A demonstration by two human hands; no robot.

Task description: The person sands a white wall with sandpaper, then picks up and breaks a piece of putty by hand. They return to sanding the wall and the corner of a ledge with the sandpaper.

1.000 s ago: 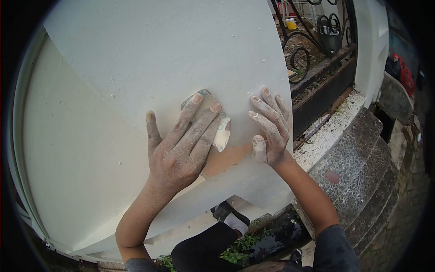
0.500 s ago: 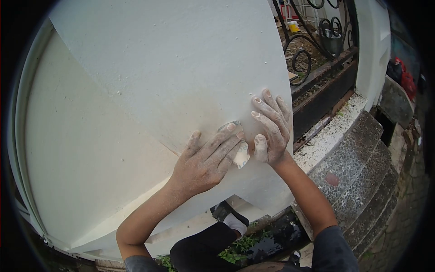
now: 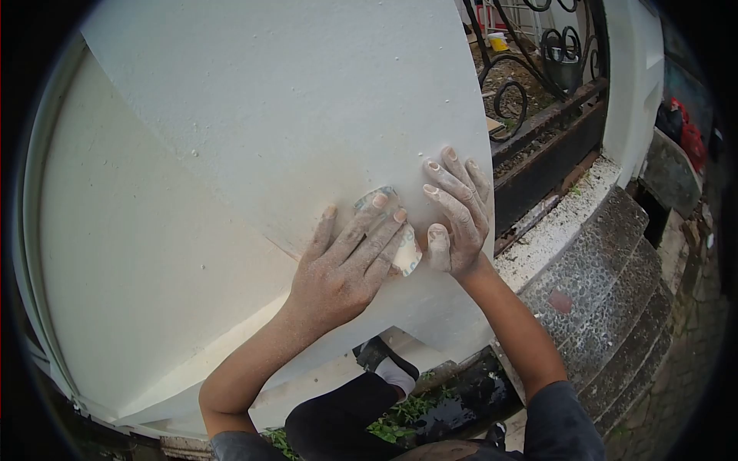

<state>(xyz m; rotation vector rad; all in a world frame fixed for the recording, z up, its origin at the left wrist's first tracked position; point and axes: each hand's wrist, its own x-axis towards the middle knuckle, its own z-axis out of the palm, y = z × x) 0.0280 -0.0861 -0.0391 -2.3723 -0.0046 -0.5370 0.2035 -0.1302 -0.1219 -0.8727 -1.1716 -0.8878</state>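
pressing down on a thin printed piece of sheet (image 3: 407, 253), the left hand (image 3: 338, 280) lies almost flat against the white wall (image 3: 307, 92), its fingers long and a little apart, the middle ones over the sheet, which sits between them and the wall's face, short of the wall's right edge. the right hand (image 3: 461, 223) is half open beside that edge, fingers loosely curved and thumb apart, with nothing seen in it; whether its palm touches the wall is hard to tell. pale dust coats the fingers of both hands. a dark metal gate (image 3: 555, 165) with curled bars stands just past the wall's right edge, and a yellow bucket (image 3: 498, 41) shows through it, behind the wall. speckled steps (image 3: 607, 253) lie to the wall's lower right. under the wall's lower edge are a dark shoe (image 3: 376, 353), a white sock (image 3: 395, 375) and green plants (image 3: 396, 426).
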